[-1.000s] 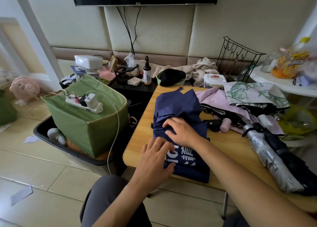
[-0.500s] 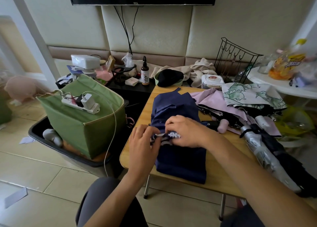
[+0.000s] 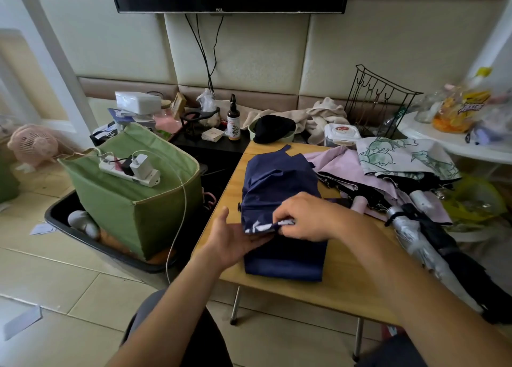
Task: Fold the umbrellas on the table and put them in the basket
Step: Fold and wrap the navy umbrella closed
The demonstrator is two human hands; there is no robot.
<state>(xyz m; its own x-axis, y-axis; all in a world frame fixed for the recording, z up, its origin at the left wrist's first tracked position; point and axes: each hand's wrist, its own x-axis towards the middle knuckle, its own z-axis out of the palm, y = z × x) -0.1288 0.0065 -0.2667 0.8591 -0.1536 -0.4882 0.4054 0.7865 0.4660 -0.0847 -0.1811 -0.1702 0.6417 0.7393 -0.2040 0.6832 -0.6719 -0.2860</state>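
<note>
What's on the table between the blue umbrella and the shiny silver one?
In the head view, the right hand's arm crosses there, over bare wood of the table. Behind it, a pink handle lies between the blue umbrella and silver umbrella.

A wooden table (image 3: 340, 280) shows bare wood along its near edge and its left edge — the open strips where hands could pass. The navy umbrella (image 3: 279, 183) fills the middle. To the right, a heap of pink and leaf-print umbrellas (image 3: 388, 167) and a rolled silver umbrella (image 3: 415, 239) block that side. At the far edge stand a black hat (image 3: 273, 128) and a white tub (image 3: 342, 134). Left of the table, the green basket (image 3: 133, 208) is near, but a power strip (image 3: 130, 171) with a trailing white cable (image 3: 181, 200) lies across its open top.
</note>
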